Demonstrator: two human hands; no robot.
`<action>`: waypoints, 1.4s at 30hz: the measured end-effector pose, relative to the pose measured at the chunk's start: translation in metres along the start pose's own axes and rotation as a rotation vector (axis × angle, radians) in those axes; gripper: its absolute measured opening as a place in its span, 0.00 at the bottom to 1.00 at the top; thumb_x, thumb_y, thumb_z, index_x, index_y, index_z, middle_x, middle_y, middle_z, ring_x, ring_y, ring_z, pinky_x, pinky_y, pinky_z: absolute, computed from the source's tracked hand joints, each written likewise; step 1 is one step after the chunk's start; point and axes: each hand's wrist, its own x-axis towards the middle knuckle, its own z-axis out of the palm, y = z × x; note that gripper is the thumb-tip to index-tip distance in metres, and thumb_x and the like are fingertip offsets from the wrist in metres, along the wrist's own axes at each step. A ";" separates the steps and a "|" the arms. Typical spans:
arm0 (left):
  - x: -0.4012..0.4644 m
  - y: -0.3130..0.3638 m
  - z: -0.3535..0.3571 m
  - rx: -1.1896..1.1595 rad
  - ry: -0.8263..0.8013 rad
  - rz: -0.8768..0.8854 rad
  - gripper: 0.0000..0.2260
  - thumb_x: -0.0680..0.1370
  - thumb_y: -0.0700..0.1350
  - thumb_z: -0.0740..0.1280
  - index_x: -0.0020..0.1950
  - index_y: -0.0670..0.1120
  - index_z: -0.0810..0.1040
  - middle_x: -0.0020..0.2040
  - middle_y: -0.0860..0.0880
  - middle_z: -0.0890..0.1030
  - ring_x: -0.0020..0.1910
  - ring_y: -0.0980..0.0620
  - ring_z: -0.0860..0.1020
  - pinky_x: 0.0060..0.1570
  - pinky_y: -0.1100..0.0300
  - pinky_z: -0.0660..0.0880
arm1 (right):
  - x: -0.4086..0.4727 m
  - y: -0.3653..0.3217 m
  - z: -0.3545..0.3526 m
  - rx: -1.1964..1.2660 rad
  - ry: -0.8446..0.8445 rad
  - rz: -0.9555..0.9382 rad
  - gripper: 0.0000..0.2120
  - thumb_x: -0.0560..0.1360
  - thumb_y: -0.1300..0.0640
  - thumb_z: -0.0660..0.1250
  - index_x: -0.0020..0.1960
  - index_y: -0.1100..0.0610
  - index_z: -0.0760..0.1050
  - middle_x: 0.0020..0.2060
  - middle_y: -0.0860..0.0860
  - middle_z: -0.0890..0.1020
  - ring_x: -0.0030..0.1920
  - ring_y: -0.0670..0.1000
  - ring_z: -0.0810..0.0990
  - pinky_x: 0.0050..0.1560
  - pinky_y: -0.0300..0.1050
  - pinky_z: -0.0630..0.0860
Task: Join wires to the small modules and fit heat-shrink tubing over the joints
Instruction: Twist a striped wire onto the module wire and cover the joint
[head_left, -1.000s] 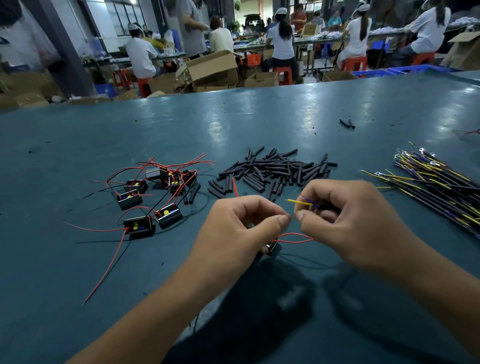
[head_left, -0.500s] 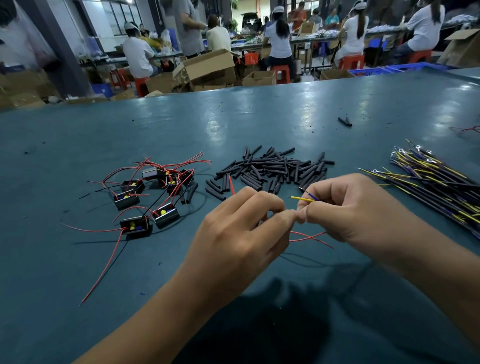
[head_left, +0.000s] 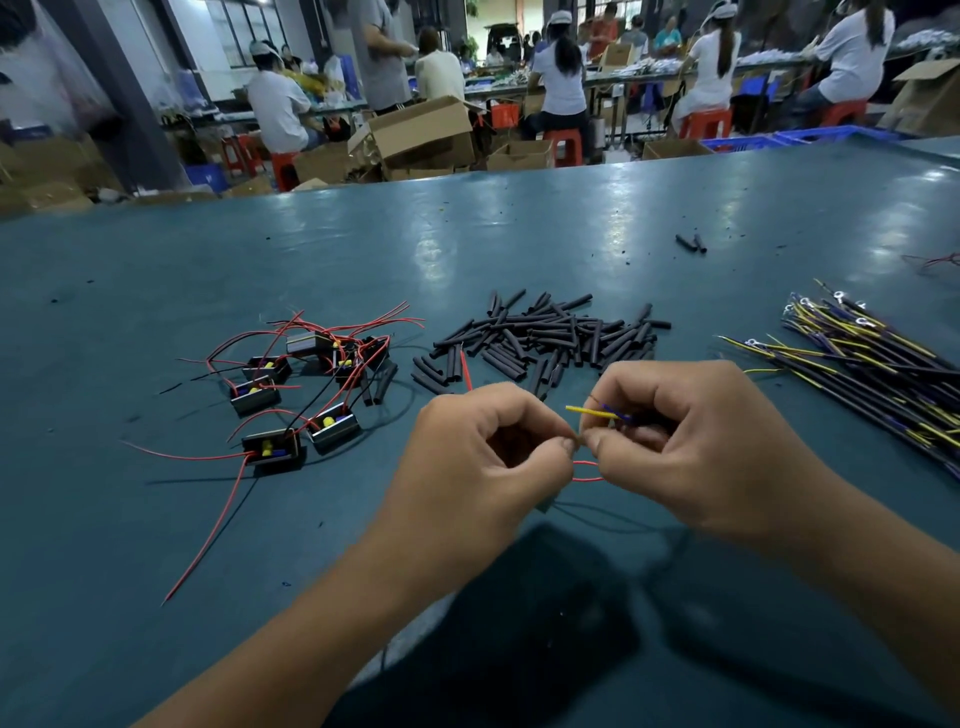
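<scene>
My left hand (head_left: 483, 457) and my right hand (head_left: 691, 441) meet fingertip to fingertip above the table, both pinching fine wire ends at one spot. A yellow wire (head_left: 592, 412) with a blue one sticks out leftward from my right hand's fingers. A red wire loop (head_left: 587, 470) hangs just below the pinch. The module that the red wire belongs to is mostly hidden under my left hand. Several small black modules (head_left: 272, 449) with red leads lie to the left. A pile of black heat-shrink tubes (head_left: 550, 338) lies beyond my hands.
A bundle of yellow, blue and black wires with ring terminals (head_left: 872, 358) lies at the right. Two stray tube pieces (head_left: 691, 243) sit farther back on the teal table (head_left: 260, 545). Other people work at benches among cardboard boxes (head_left: 421, 130) behind.
My hands stay joined at the fingertips and have shifted slightly. The red wire below them has gone from a spread tail to a small tight loop.
</scene>
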 end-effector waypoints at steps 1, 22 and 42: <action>0.001 0.001 -0.002 -0.054 -0.038 -0.058 0.05 0.74 0.32 0.72 0.39 0.40 0.83 0.28 0.50 0.80 0.25 0.57 0.74 0.27 0.67 0.69 | -0.001 0.000 0.000 -0.094 -0.001 -0.060 0.05 0.68 0.61 0.69 0.35 0.53 0.76 0.26 0.45 0.72 0.25 0.40 0.65 0.28 0.28 0.60; 0.001 0.002 -0.013 0.149 0.055 0.267 0.02 0.73 0.37 0.73 0.43 0.43 0.84 0.39 0.50 0.81 0.35 0.52 0.79 0.38 0.62 0.75 | -0.001 -0.006 -0.005 0.020 0.126 -0.027 0.05 0.69 0.60 0.69 0.35 0.55 0.75 0.23 0.42 0.66 0.24 0.41 0.61 0.27 0.29 0.60; 0.000 -0.008 0.000 0.750 0.200 0.757 0.04 0.78 0.38 0.71 0.49 0.40 0.86 0.44 0.45 0.83 0.38 0.44 0.78 0.36 0.50 0.75 | 0.005 -0.009 -0.011 0.605 -0.113 0.537 0.03 0.63 0.59 0.65 0.32 0.56 0.77 0.23 0.47 0.59 0.24 0.46 0.55 0.22 0.34 0.55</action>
